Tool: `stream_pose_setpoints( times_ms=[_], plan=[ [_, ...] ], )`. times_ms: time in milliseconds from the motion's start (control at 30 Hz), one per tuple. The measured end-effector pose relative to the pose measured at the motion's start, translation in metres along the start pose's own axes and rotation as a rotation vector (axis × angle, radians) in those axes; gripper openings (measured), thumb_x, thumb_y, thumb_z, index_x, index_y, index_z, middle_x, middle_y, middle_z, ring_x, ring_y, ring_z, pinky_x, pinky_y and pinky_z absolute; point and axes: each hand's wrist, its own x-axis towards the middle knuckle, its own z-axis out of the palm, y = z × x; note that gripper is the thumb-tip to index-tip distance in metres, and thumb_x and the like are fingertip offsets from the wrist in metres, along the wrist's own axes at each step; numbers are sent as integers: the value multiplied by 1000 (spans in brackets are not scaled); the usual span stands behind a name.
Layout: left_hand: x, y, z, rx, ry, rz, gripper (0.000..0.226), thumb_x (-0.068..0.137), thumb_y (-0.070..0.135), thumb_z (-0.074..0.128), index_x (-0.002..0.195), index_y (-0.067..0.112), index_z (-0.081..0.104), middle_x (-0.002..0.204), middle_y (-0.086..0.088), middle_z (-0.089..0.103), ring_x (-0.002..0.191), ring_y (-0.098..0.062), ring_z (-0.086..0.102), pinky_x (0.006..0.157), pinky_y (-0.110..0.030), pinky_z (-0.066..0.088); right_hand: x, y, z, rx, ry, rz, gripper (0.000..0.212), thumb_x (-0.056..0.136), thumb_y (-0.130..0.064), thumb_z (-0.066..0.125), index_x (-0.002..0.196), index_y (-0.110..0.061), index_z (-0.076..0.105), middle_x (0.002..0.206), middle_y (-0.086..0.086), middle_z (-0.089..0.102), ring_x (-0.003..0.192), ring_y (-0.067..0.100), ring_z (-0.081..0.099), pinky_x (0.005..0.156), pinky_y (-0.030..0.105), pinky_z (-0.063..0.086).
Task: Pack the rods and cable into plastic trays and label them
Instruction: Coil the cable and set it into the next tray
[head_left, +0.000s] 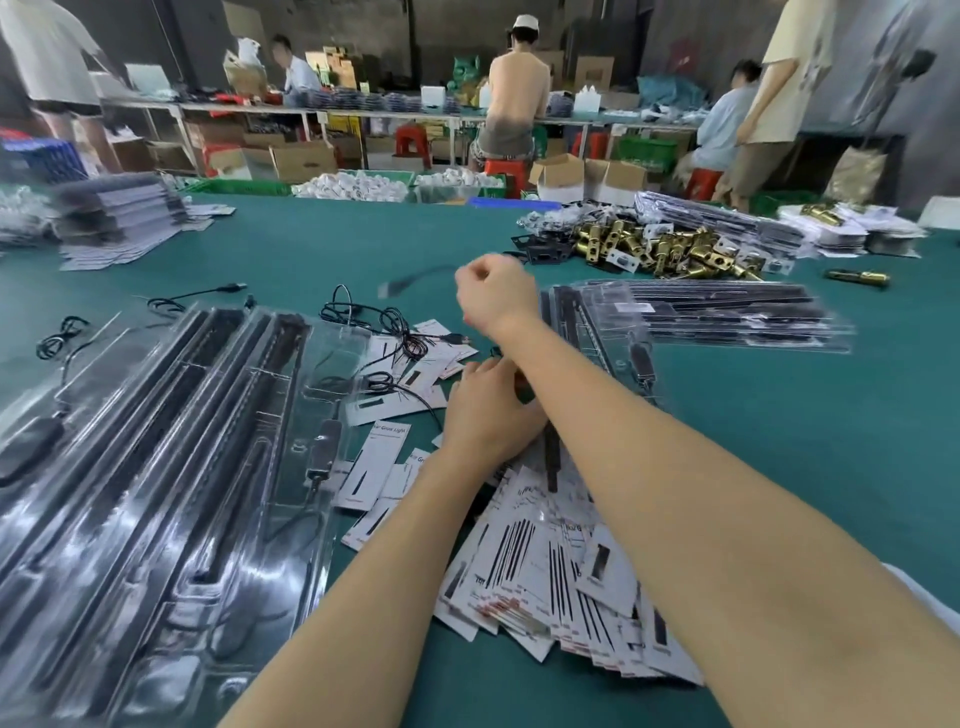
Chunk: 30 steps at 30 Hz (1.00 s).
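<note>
The right hand (493, 296) is raised above the green table (779, 467), fingers curled into a fist, and a blurred black cable (415, 278) trails from it toward 9 o'clock; the fingers appear to pinch its end, though motion blur hides the contact. The left hand (488, 410) sits lower, just at 6 o'clock of the right, fingers bent around something dark on the pile of label cards (545, 571) (what exactly it grips I cannot tell). A black rod (550, 457) lies on the cards just beside that hand.

Clear plastic trays (171, 467) already holding rods and cable fill the 8 o'clock side, running off the left and bottom edges. More loose cables (374, 317) lie tangled at 10 o'clock of the hands, on scattered cards. A second stack of filled trays (717, 317) lies at 2 o'clock, with brass latch parts (665, 249) heaped beyond it at 1 o'clock.

Bare green surface opens at 4 o'clock, right of the forearm, and at 11 o'clock between the hands and the far stacked packs (119, 218).
</note>
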Motion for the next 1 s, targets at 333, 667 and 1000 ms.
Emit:
stream_pose_setpoints(
  times_ms=[333, 667, 1000],
  plan=[
    [1, 0, 4, -124, 30, -31, 59, 86, 75, 50, 103, 21, 69, 99, 8, 70, 104, -19, 61, 92, -42, 53, 1, 47, -91, 426, 92, 397, 16, 101, -10, 52, 113, -3, 60, 77, 8, 71, 57, 15, 67, 47, 23, 57],
    [2, -3, 4, -151, -10, -59, 58, 87, 74, 48, 111, 26, 69, 99, 15, 67, 113, -16, 54, 95, -39, 50, -30, 96, -134, -220, 125, 124, 18, 94, -31, 60, 85, -24, 74, 82, -11, 72, 80, 11, 65, 73, 28, 49],
    [17, 8, -7, -252, -135, -138, 67, 87, 64, 63, 132, 13, 61, 103, 10, 69, 96, -10, 62, 81, -25, 44, -55, 129, -147, 215, -98, 451, 52, 93, -27, 73, 137, -7, 54, 97, -2, 69, 80, 10, 69, 64, 27, 52]
  ],
)
